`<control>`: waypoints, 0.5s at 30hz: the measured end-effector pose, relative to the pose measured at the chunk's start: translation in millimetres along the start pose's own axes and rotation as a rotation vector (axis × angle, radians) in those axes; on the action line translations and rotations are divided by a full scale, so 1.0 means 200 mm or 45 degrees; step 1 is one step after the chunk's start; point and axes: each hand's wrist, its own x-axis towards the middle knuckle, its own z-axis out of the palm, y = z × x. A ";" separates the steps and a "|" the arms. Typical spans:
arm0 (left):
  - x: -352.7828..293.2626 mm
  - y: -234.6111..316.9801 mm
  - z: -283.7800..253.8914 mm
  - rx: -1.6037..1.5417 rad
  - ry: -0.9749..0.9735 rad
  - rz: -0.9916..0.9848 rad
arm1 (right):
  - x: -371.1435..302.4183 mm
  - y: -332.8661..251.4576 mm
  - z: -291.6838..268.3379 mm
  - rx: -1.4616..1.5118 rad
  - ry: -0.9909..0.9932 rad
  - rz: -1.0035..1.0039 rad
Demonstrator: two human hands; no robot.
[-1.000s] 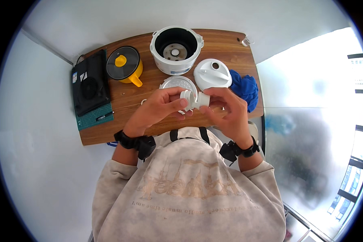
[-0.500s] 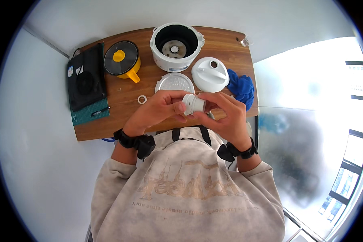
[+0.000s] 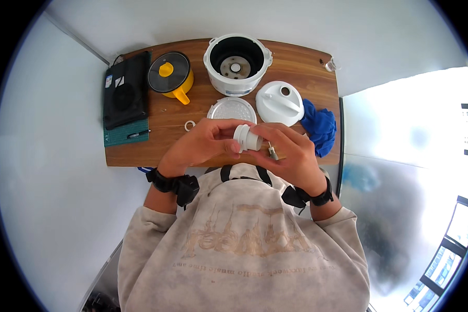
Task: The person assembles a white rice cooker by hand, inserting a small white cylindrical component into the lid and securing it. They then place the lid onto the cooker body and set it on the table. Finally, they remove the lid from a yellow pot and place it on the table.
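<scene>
Above the table's front edge, both my hands are on a small white stepped plastic cylinder (image 3: 248, 139). My left hand (image 3: 203, 144) grips its wider, flanged end, thumb toward me. At the narrower end, the fingers of my right hand (image 3: 295, 156) close around the rim. Just beyond the hands lies a white perforated disc (image 3: 232, 109), partly covered by them. A white ring (image 3: 190, 126) rests left of the disc. Below my right fingers shows a small light-coloured tool (image 3: 273, 151), its shape partly hidden.
A white cooker body (image 3: 229, 84) with a dark interior stands at the back. Right of it are a white domed cover (image 3: 280, 101), a blue cloth (image 3: 320, 127) and a glass (image 3: 331, 65). Leftward are a yellow lidded pot (image 3: 179, 92), a black appliance (image 3: 126, 96), a green mat (image 3: 120, 136) and a pen (image 3: 138, 134).
The white cylinder has tilted in my hands, so more of its narrower end shows. My right fingers have shifted on it. The whole view has also moved slightly.
</scene>
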 end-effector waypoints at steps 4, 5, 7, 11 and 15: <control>0.00 0.01 0.06 0.209 0.056 0.016 | -0.04 0.07 -0.04 0.070 -0.061 -0.030; 0.01 0.02 0.09 0.246 0.089 0.008 | -0.05 0.09 -0.05 0.099 -0.096 0.001; 0.00 0.04 0.15 0.319 0.156 -0.008 | -0.07 0.13 -0.07 0.157 -0.169 0.061; -0.02 0.01 0.24 0.368 0.303 -0.096 | -0.12 0.22 -0.06 0.328 -0.117 0.038; -0.01 -0.02 0.29 0.398 0.339 -0.126 | -0.18 0.28 -0.04 0.650 -0.191 0.303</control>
